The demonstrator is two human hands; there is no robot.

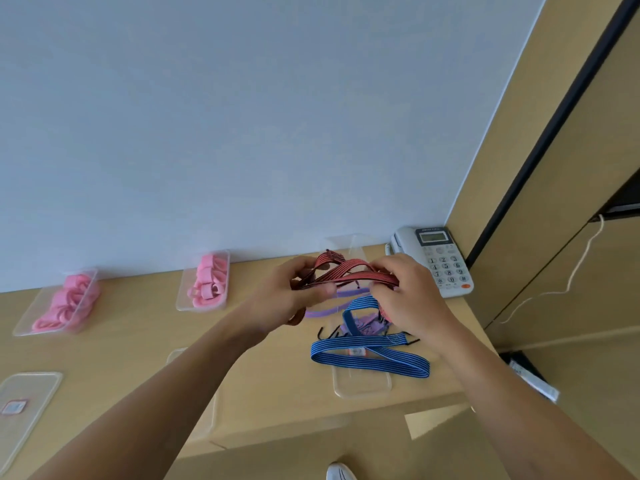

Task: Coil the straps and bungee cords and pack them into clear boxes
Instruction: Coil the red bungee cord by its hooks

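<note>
Head cam: red bungee cord (346, 270) spans btwn left hand (298, 289) & right hand (401, 296), both gripping it.

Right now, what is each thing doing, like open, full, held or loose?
Red bungee cord: looped, held by left hand and right hand.
Blue bungee cord: loose on the table.
Purple strap: loose, uncoiled.
Left clear box: open, holds pink straps.
Middle clear box: open, holds pink straps.

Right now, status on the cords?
Left hand and right hand grip red cord, mid-air. Blue cord loose on desk, purple strap beside it. Pink straps boxed.
</note>
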